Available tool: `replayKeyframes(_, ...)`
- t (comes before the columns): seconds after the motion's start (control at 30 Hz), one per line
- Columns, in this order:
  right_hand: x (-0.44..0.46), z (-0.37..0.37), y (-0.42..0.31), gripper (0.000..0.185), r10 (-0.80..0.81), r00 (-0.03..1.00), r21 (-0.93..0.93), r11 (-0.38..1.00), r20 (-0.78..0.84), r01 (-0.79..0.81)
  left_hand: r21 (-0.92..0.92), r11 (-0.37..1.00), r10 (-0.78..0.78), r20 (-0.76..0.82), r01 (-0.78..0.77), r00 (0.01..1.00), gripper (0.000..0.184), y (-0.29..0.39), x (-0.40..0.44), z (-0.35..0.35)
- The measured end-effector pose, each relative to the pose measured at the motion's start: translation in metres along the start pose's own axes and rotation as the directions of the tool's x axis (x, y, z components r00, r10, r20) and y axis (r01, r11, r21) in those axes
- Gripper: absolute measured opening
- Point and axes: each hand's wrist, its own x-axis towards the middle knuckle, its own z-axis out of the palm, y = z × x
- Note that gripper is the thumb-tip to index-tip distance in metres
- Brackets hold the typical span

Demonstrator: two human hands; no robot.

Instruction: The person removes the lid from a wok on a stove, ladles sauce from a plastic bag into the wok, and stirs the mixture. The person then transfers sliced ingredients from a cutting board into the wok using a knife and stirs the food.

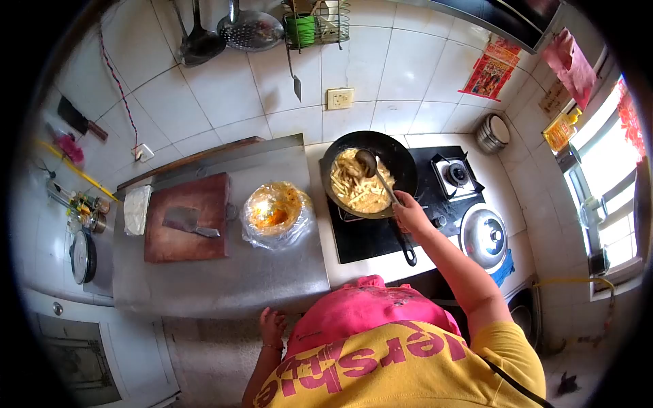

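Note:
My right hand (pixel 411 212) is closed on the handle of a ladle (pixel 368 162), whose dark bowl rests in the food at the upper part of a black wok (pixel 401 160). Pale strips of food (pixel 360 187) lie in yellowish liquid in the wok, which stands on the left burner of a black stove (pixel 354 245). The wok's own handle points down toward me, below my right hand. My left hand (pixel 273 325) hangs low beside my body, near the counter's front edge, with its fingers curled; whether it holds anything is hidden.
Left of the stove, a plastic-lined bowl (pixel 275 212) stands on the metal counter (pixel 204 285). Farther left, a cleaver (pixel 187 221) lies on a wooden board (pixel 160 248) beside a white cloth (pixel 137 209). A domed lid (pixel 483 234) sits right of the stove. Utensils (pixel 250 30) hang above.

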Motion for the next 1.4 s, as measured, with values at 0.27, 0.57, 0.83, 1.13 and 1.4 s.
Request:
replayKeyframes(0.27,-0.028,-0.047,-0.028,0.038,-0.337,0.922,-0.333,0.906,-0.19,0.262,-0.005,0.999,-0.05,-0.058,0.05,0.997,0.045,0.005,-0.006,0.008)
replayKeyframes(0.57,-0.05,-0.067,-0.036,0.04,-0.206,0.929,-0.2,0.968,-0.306,0.149,0.016,0.999,-0.03,-0.075,0.031,0.997,0.043,0.016,-0.01,0.02)
replayKeyframes(0.83,-0.059,-0.06,-0.041,0.039,-0.226,0.932,-0.207,0.963,-0.284,0.17,0.03,0.998,-0.047,-0.075,0.05,0.996,0.043,0.02,-0.004,0.024)
replayKeyframes(1.13,-0.064,-0.038,-0.032,0.037,-0.167,0.98,-0.172,0.974,-0.111,0.146,0.005,0.999,-0.036,-0.077,0.036,0.996,0.044,0.02,-0.008,0.027)
replayKeyframes(1.4,-0.054,0.009,0.009,0.037,0.011,0.996,-0.223,0.975,0.085,0.008,-0.003,1.0,-0.029,-0.067,0.029,0.997,0.042,0.014,-0.009,0.025)
